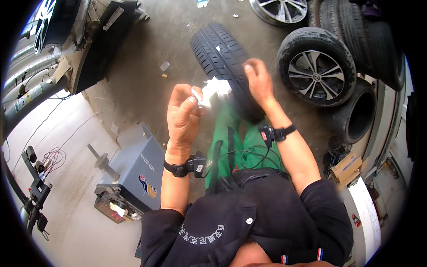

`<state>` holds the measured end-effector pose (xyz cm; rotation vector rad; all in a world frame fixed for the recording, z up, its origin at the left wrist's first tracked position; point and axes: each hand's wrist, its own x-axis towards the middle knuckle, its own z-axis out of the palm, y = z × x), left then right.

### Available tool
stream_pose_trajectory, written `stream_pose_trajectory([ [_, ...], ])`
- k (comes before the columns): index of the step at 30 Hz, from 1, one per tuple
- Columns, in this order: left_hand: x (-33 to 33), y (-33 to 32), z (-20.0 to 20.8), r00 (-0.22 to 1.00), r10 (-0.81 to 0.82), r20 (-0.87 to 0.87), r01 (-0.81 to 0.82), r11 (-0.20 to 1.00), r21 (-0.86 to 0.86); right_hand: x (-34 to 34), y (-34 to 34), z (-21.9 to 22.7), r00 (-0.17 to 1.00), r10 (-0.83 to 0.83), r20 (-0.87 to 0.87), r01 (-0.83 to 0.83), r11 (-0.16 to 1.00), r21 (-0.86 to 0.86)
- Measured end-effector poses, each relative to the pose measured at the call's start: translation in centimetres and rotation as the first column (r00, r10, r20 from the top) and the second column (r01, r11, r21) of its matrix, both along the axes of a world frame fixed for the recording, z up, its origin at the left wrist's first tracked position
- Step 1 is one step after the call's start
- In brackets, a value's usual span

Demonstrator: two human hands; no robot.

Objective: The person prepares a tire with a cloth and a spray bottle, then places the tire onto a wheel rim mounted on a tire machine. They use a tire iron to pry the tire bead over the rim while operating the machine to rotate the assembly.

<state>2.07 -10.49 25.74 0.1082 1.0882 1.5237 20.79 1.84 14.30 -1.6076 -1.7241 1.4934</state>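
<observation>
My left hand (181, 113) is closed, thumb and forefinger pinching a small crumpled white sheet (216, 88). Glare washes out the sheet, so I cannot tell whether it is paper or film. It is in front of the near part of a black tyre (215, 49), which stands on its tread between my hands, close to my legs. On the tread is a small white spot (218, 48). Beside the tyre's right side, my right hand (259, 80) has its fingers curled in, with slight blur. Nothing shows in it, and its fingertips are partly hidden.
At the right, a wheel with a silver alloy rim (316, 76) leans by more tyres (362, 111), with a bare rim (280, 9) beyond. A blue-grey machine with a spindle (138, 164) stands at the left. Cardboard boxes (348, 168) sit at the right; small litter (164, 66) lies on the floor.
</observation>
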Motion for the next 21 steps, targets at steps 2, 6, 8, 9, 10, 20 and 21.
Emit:
stream_pose_trajectory([
  [2,0.8,-0.2,0.0,1.000,-0.010,-0.005,0.010,0.999,0.046,-0.6,-0.9,3.9,0.769,-0.355,-0.531,-0.155,0.703,-0.695],
  [6,3.3,0.1,0.3,0.923,-0.027,-0.385,0.005,0.998,-0.058,-1.7,-1.4,10.4,0.687,-0.271,-0.675,-0.283,0.755,-0.592],
  [8,4.1,0.2,0.4,0.840,-0.081,-0.537,0.030,0.994,-0.103,-1.9,-2.2,11.2,0.764,-0.128,-0.632,-0.192,0.890,-0.413],
  [9,4.3,-0.1,0.2,0.829,-0.085,-0.553,0.030,0.994,-0.108,-1.7,-2.5,11.6,0.779,-0.128,-0.614,-0.174,0.896,-0.408],
  [10,5.0,-0.1,0.9,0.832,-0.088,-0.548,0.010,0.990,-0.143,-1.2,-2.9,12.0,0.795,-0.128,-0.593,-0.155,0.903,-0.401],
  [20,7.6,-1.1,6.2,0.876,-0.142,-0.460,0.107,0.989,-0.100,3.3,-3.3,12.6,0.765,-0.376,-0.523,0.072,0.856,-0.511],
  [21,7.9,-1.0,6.4,0.845,-0.175,-0.505,0.139,0.984,-0.108,3.4,-3.3,12.9,0.790,-0.332,-0.515,0.086,0.892,-0.443],
])
